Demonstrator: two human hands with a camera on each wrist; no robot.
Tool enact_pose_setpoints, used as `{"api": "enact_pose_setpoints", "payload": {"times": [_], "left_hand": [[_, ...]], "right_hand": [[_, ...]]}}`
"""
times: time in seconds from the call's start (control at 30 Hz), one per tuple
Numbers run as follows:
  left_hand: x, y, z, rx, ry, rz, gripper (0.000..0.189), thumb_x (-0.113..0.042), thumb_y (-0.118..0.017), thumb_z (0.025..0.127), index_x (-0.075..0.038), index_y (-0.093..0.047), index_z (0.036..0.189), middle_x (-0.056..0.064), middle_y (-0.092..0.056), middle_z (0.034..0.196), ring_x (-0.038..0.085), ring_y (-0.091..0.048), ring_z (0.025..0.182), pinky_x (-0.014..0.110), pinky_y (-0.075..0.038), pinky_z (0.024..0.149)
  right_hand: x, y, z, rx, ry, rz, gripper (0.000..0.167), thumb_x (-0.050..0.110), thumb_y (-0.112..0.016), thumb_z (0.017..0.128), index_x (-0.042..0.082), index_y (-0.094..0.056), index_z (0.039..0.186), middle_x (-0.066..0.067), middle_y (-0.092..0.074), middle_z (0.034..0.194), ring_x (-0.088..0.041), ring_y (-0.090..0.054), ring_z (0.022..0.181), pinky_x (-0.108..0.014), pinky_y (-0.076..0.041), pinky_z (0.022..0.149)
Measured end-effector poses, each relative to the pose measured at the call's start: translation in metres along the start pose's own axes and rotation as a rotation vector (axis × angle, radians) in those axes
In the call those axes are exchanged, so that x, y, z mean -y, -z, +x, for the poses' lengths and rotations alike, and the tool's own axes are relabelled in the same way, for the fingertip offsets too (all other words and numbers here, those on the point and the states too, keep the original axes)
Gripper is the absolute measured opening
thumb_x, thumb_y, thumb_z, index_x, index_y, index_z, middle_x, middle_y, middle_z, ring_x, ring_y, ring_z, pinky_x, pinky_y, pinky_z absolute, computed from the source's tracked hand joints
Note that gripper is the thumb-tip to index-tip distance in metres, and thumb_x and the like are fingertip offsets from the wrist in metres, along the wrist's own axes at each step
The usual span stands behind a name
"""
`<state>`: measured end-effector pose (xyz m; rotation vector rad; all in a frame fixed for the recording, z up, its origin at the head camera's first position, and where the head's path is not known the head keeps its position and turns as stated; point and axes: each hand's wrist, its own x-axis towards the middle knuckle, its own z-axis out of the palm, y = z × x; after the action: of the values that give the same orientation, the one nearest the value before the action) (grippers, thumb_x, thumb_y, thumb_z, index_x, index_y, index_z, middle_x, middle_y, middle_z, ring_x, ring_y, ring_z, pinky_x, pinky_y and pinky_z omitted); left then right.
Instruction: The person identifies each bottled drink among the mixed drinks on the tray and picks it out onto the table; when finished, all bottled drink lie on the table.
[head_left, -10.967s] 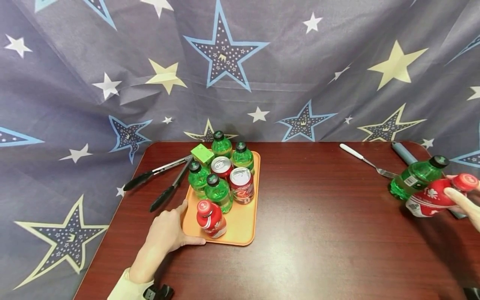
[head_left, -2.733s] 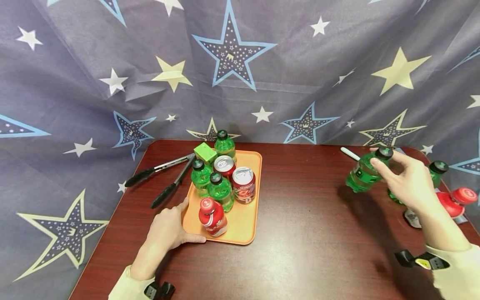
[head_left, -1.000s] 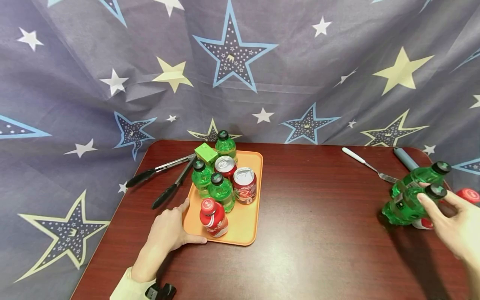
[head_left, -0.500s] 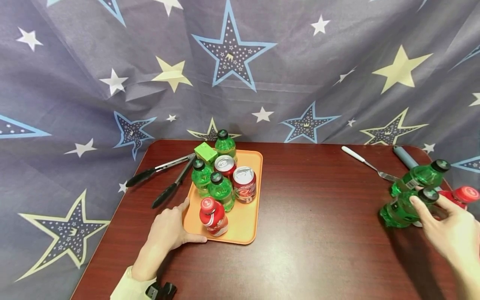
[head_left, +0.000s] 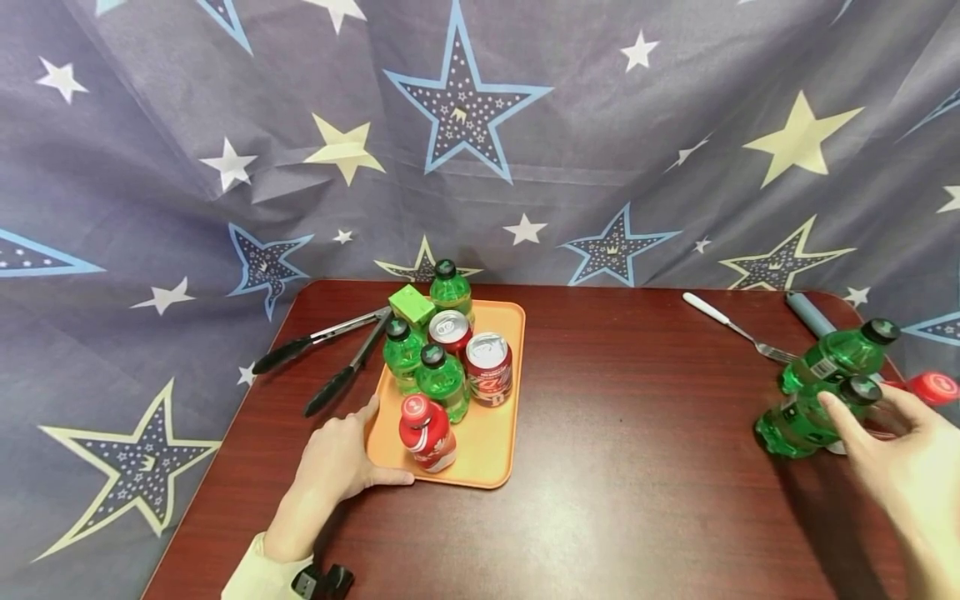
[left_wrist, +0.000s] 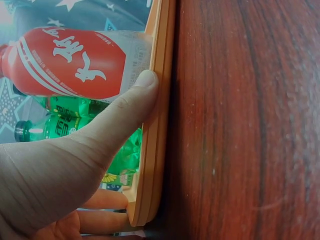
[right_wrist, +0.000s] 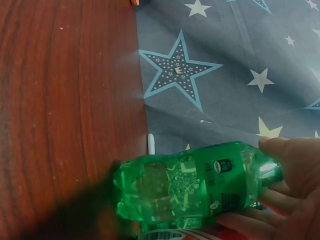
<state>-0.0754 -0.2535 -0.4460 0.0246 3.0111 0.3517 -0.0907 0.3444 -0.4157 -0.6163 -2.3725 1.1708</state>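
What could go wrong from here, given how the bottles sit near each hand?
The held green bottle might knock another green bottle just behind it if the right hand shifts. On the orange tray, a jolt from the left hand could perhaps topple the red bottle standing near its grip.

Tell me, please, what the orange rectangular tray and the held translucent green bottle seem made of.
Orange rectangular tray: probably moulded plastic, satin finish; its edges look smooth and rounded, with a soft sheen.
Held translucent green bottle: likely plastic, glossy, since it is see-through with bright highlights; glass cannot be fully excluded.
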Motion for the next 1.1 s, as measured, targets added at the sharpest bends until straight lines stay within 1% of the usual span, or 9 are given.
{"api": "enact_pose_setpoints", "payload": {"times": [0.13, 0.23, 0.33, 0.4, 0.47, 0.63, 0.77, 0.93, 1.1], "left_hand": [[0.000, 0.000, 0.000, -0.003, -0.001, 0.006, 0.132, -0.076, -0.094, 0.055, 0.002, -0.053, 0.153, 0.032, -0.074, 0.115, 0.046, -0.073, 0.096, 0.059, -0.060, 0.085], [-0.001, -0.001, 0.000, -0.004, -0.003, 0.006, 0.132, -0.076, -0.094, 0.054, 0.002, -0.053, 0.152, 0.033, -0.074, 0.115, 0.047, -0.073, 0.096, 0.059, -0.060, 0.084], [0.000, -0.001, 0.000, -0.007, -0.001, 0.005, 0.131, -0.075, -0.094, 0.054, 0.002, -0.053, 0.152, 0.033, -0.073, 0.116, 0.047, -0.073, 0.097, 0.060, -0.060, 0.085], [0.000, -0.001, 0.000, -0.011, 0.000, 0.007, 0.131, -0.074, -0.094, 0.055, 0.002, -0.053, 0.153, 0.033, -0.073, 0.116, 0.047, -0.073, 0.097, 0.060, -0.060, 0.085], [0.001, -0.002, 0.000, -0.013, 0.001, 0.008, 0.130, -0.075, -0.094, 0.055, 0.002, -0.053, 0.153, 0.033, -0.073, 0.116, 0.047, -0.073, 0.097, 0.059, -0.060, 0.085], [0.001, -0.003, 0.000, -0.012, -0.005, 0.007, 0.131, -0.075, -0.094, 0.055, 0.002, -0.053, 0.152, 0.033, -0.074, 0.116, 0.047, -0.073, 0.096, 0.059, -0.060, 0.084], [0.000, -0.003, 0.000, -0.010, -0.011, 0.008, 0.133, -0.076, -0.094, 0.054, 0.002, -0.053, 0.153, 0.033, -0.073, 0.118, 0.047, -0.073, 0.096, 0.059, -0.060, 0.084], [0.000, -0.003, 0.000, -0.014, -0.012, 0.005, 0.132, -0.076, -0.094, 0.054, 0.003, -0.052, 0.153, 0.033, -0.073, 0.119, 0.048, -0.073, 0.098, 0.060, -0.060, 0.084], [0.001, -0.003, 0.001, -0.009, -0.007, 0.004, 0.133, -0.074, -0.094, 0.055, 0.005, -0.052, 0.153, 0.035, -0.071, 0.123, 0.049, -0.073, 0.100, 0.060, -0.059, 0.086]], "right_hand": [[0.003, -0.001, 0.000, -0.030, 0.031, 0.041, 0.038, 0.016, -0.084, 0.089, 0.048, -0.066, 0.098, 0.053, -0.053, 0.072, 0.030, -0.054, 0.065, 0.000, -0.038, 0.055], [0.002, -0.001, -0.002, -0.062, 0.072, -0.002, 0.026, 0.017, -0.083, 0.091, 0.030, -0.076, 0.112, 0.056, -0.048, 0.075, 0.034, -0.049, 0.072, 0.003, -0.035, 0.063], [0.001, -0.002, -0.003, -0.092, 0.106, -0.045, 0.036, 0.019, -0.084, 0.091, 0.008, -0.076, 0.125, 0.057, -0.044, 0.076, 0.034, -0.047, 0.075, 0.004, -0.033, 0.069], [0.001, -0.002, -0.003, -0.095, 0.117, -0.036, 0.041, 0.018, -0.083, 0.091, 0.003, -0.075, 0.128, 0.056, -0.045, 0.078, 0.033, -0.047, 0.075, 0.004, -0.034, 0.070], [0.001, -0.002, -0.002, -0.093, 0.121, -0.005, 0.043, 0.016, -0.083, 0.091, 0.005, -0.074, 0.131, 0.054, -0.048, 0.079, 0.032, -0.049, 0.075, 0.005, -0.036, 0.070], [0.002, 0.000, 0.000, -0.080, 0.131, 0.114, 0.045, 0.005, -0.082, 0.087, 0.020, -0.076, 0.130, 0.049, -0.057, 0.086, 0.030, -0.054, 0.080, 0.005, -0.041, 0.069], [0.002, 0.001, 0.000, -0.086, 0.183, 0.157, 0.050, -0.001, -0.081, 0.085, 0.029, -0.076, 0.124, 0.046, -0.059, 0.093, 0.027, -0.056, 0.087, 0.005, -0.042, 0.074], [0.006, 0.005, 0.002, -0.101, 0.296, 0.159, 0.053, -0.003, -0.081, 0.085, 0.027, -0.076, 0.128, 0.044, -0.061, 0.104, 0.026, -0.057, 0.097, 0.002, -0.045, 0.085], [0.028, 0.009, 0.011, -0.094, 0.446, 0.161, 0.049, -0.006, -0.081, 0.085, 0.006, -0.075, 0.132, 0.043, -0.061, 0.110, 0.023, -0.059, 0.104, 0.000, -0.045, 0.093]]}}
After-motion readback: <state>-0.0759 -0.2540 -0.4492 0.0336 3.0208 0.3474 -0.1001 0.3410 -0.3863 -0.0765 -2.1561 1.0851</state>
